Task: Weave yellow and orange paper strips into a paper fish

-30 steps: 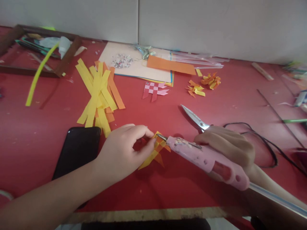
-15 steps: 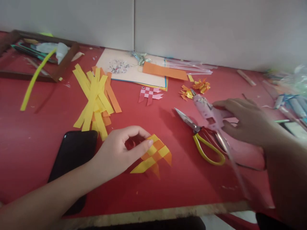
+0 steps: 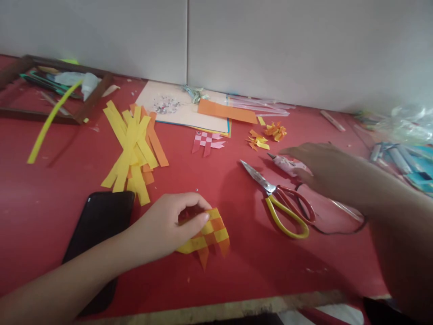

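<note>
My left hand (image 3: 176, 223) pinches a woven fish of yellow and orange paper strips (image 3: 211, 232) between thumb and fingers, low over the red tabletop. Part of the fish is behind the hand. My right hand (image 3: 324, 169) is around a pink glue gun (image 3: 287, 166), which lies low at the table, nozzle pointing left; the palm hides its handle. Scissors with one yellow and one red handle (image 3: 275, 198) lie between the hands. A tiny googly eye (image 3: 196, 190) sits just beyond my left hand. Farther back is a pink checkered paper fish (image 3: 206, 141).
Yellow paper strips (image 3: 130, 144) overlap orange ones beside a black phone (image 3: 101, 225). A wooden frame (image 3: 81, 106) holds odds and ends. Loose googly eyes (image 3: 166, 104) lie on paper sheets (image 3: 189, 118). Small folded orange pieces (image 3: 275, 131) and plastic-wrapped supplies (image 3: 402, 158) are toward the right.
My right hand has lowered the glue gun, turning it flatter against the table. The paper fish in my left hand has shifted slightly left and tilted. The view has moved a little.
</note>
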Demonstrator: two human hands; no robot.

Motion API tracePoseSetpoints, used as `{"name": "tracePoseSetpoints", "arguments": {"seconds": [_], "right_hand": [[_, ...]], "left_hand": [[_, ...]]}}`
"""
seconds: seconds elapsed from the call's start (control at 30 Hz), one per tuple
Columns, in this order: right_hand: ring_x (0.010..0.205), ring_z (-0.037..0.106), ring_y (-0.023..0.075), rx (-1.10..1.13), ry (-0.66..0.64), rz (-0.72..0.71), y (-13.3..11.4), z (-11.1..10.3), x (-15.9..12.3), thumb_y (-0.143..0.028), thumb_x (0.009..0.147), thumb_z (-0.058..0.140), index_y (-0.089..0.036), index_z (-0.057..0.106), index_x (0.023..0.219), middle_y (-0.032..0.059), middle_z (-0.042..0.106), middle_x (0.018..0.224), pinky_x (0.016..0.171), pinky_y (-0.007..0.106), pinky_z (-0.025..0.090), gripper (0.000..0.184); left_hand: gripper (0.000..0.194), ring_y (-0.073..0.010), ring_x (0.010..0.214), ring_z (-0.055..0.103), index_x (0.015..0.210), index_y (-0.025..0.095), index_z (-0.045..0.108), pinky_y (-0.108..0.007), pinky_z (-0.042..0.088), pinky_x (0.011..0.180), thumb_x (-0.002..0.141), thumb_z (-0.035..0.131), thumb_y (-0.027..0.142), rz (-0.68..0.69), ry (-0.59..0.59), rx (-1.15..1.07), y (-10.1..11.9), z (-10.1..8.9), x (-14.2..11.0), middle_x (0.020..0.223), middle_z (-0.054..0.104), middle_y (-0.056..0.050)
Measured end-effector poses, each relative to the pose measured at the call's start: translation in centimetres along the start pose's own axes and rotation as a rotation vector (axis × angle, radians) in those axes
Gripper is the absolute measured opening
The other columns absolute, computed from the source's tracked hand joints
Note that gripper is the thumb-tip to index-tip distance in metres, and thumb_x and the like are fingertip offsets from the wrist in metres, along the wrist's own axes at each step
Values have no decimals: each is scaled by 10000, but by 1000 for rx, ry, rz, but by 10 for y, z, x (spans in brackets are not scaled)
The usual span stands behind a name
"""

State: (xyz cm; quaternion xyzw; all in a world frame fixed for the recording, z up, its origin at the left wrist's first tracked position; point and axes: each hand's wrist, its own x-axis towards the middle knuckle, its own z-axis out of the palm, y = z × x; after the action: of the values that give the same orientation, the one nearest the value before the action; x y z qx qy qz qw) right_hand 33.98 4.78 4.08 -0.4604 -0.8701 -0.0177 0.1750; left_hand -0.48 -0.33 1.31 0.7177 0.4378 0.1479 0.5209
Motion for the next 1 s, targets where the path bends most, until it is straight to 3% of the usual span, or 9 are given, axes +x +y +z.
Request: {"name": "tracePoseSetpoints", "arguments": {"seconds": [0.07,0.1,0.17,0.23,0.43,0.57,0.73,0.87,1.0], "right_hand": [[643,627,169,-8,-183,145,-49,10,14,-192,879,554,-240,678,930,17,728,828,580,302,411,142],[676,642,156,75,-208,173,-71,19,22,-188,893,543,-231,673,909,4,727,826,626,292,435,138],[709,643,138,252,-257,137,-103,41,35,-172,888,562,-210,673,867,-5,722,809,657,265,444,119],[722,629,124,372,-308,111,-118,62,44,-178,885,585,-197,682,876,1,715,832,675,248,441,99],[849,585,160,471,-313,107,-120,89,57,-204,873,645,-170,687,893,43,672,866,764,280,436,57],[849,552,161,486,-347,20,-123,90,64,-145,868,634,-153,669,853,45,637,846,783,289,426,39],[751,509,143,409,-496,-61,-130,84,74,-28,845,531,-125,639,866,61,588,864,670,258,395,147],[728,471,155,286,-596,-244,-131,80,82,22,785,514,-121,599,825,72,567,852,658,274,375,171],[720,445,164,234,-562,-441,-123,83,84,4,842,464,-138,548,790,73,548,817,680,293,369,173]], "left_hand": [[136,-143,721,622,843,203,645,-239,460,647,869,541,287,-9,-13,-11,0,-1,0,794,686,17],[137,-141,701,613,834,201,641,-238,455,631,868,543,291,-14,-16,-16,0,-2,0,778,677,17],[143,-136,660,590,827,200,633,-235,441,591,869,546,304,-18,-16,-26,-2,-3,0,745,655,20],[135,-130,625,565,836,201,627,-228,423,554,872,544,300,-24,-16,-38,-3,-3,0,719,632,26],[113,-127,609,548,837,197,625,-223,412,534,867,545,272,-10,-24,-40,-5,-4,0,698,615,24],[117,-122,582,539,851,196,626,-217,396,512,871,546,278,-16,-21,-43,-4,-4,1,679,604,28],[100,-115,600,533,810,190,611,-209,394,521,857,565,265,-12,0,-71,-1,-5,2,694,593,31],[120,-119,618,522,805,186,601,-217,407,542,864,561,283,4,13,-95,-3,-5,4,694,569,29],[138,-112,608,514,818,183,602,-206,401,516,871,563,305,1,10,-135,-6,-6,4,693,564,24]]}}
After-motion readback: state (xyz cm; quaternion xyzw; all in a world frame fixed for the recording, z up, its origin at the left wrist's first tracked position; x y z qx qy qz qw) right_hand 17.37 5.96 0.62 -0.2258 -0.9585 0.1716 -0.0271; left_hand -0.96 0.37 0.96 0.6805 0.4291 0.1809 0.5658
